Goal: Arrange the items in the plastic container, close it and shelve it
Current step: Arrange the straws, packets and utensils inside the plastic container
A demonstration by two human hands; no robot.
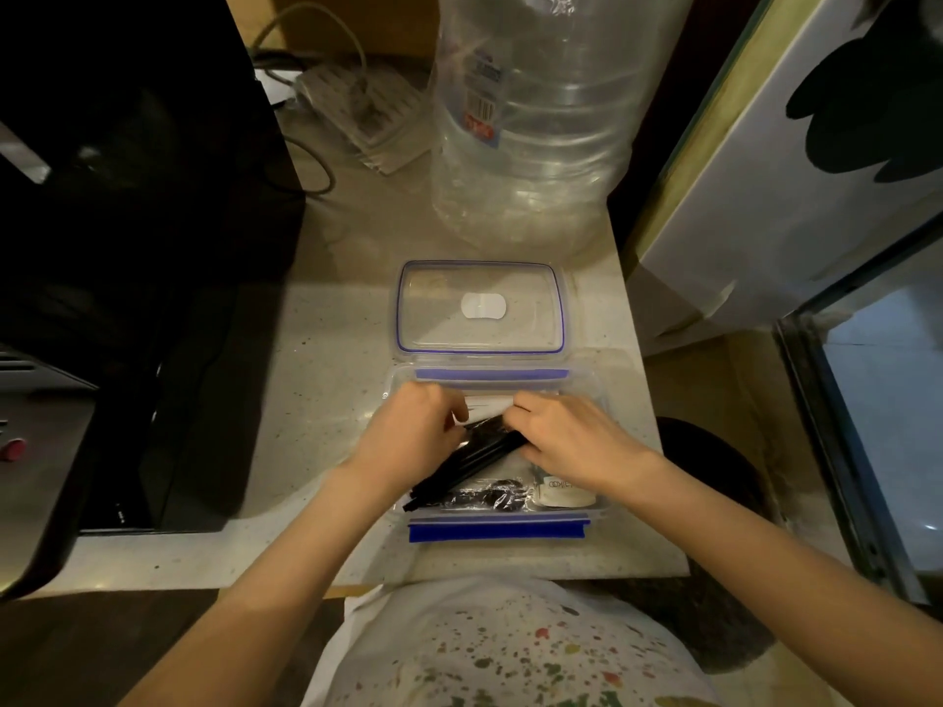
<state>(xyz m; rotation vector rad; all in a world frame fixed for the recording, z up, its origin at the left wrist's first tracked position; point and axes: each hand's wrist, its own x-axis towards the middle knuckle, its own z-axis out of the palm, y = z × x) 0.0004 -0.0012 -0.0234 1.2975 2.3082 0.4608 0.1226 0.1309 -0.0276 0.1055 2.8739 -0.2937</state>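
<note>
A clear plastic container (497,528) with blue clips sits open on the counter in front of me. Its clear lid (481,308), with a blue seal and a white patch, lies flat just behind it. Inside lie black items wrapped in clear plastic (469,459), a bag of small dark pieces (485,497) and a white labelled item (564,494). My left hand (413,433) and my right hand (571,433) both reach into the container, fingers curled on the upper end of the black wrapped bundle. A white paper (487,403) shows between my hands.
A large clear water bottle (536,119) stands behind the lid. A power strip with cables (357,109) lies at the back left. A black appliance (127,196) fills the left side. A white box (796,170) and a glass panel (883,400) stand at the right.
</note>
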